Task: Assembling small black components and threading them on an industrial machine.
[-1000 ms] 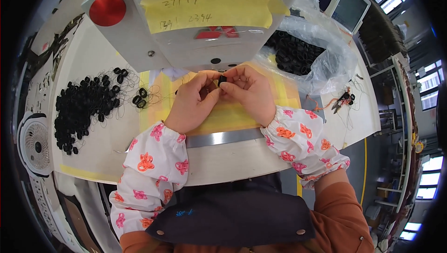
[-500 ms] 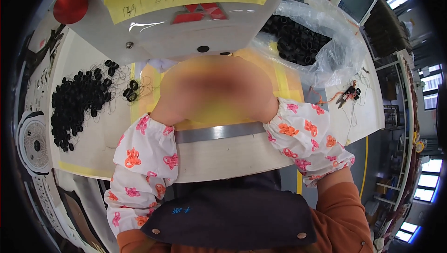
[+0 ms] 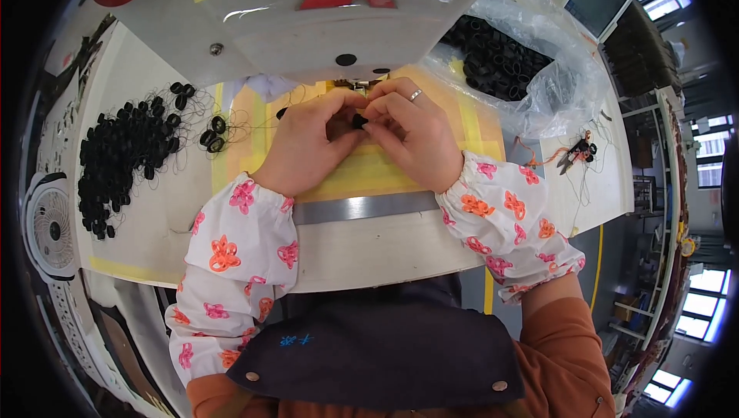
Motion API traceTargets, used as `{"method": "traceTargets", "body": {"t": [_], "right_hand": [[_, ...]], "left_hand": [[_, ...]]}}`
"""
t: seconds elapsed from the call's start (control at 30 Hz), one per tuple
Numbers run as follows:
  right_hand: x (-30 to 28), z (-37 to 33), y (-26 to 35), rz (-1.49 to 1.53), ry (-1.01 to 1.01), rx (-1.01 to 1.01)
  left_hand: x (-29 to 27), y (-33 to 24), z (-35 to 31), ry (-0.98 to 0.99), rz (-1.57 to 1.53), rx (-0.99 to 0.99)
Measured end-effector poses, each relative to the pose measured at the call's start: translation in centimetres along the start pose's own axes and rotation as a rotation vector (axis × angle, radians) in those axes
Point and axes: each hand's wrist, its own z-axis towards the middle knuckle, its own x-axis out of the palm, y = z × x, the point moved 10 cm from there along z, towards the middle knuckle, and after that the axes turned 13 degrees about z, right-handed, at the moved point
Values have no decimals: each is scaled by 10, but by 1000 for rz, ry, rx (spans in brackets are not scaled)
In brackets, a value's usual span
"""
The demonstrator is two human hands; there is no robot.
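Note:
In front of the sewing machine's needle area (image 3: 356, 85), my hands meet over the yellow-taped work surface. My left hand (image 3: 308, 139) is closed, its thumb and fingers pinching a small black fabric loop (image 3: 359, 121). From the other side, the fingertips of my right hand (image 3: 422, 132), which wears a ring, grip the same piece. Most of the loop is hidden by my fingers. Another small black loop (image 3: 282, 113) shows at the outer edge of my left hand, with thin thread near it.
The grey machine head (image 3: 269, 41) rises just beyond my hands. To the left lies a heap of black loops with thread tails (image 3: 127, 152). A clear plastic bag (image 3: 566, 83) of black loops sits at back right. Thread snips (image 3: 571, 155) lie on the right side of the table.
The view has shifted slightly, so the machine head sits higher in the picture. My hands were blurred before; now their fingers and the black loop show. Both forearms stay in nearly the same place.

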Motion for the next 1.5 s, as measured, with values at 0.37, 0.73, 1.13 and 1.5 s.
{"method": "traceTargets", "body": {"t": [0.37, 0.73, 1.13, 1.5], "right_hand": [[8, 2, -9, -51, 160, 81], [3, 1, -9, 7, 141, 147], [16, -2, 24, -185, 137, -235], [-2, 5, -3, -9, 9, 26]], "left_hand": [[-1, 2, -1, 14, -49, -61], [-3, 2, -3, -11, -162, -105], [4, 4, 0, 144, -104, -85], [-9, 4, 3, -36, -53, -87]]}}
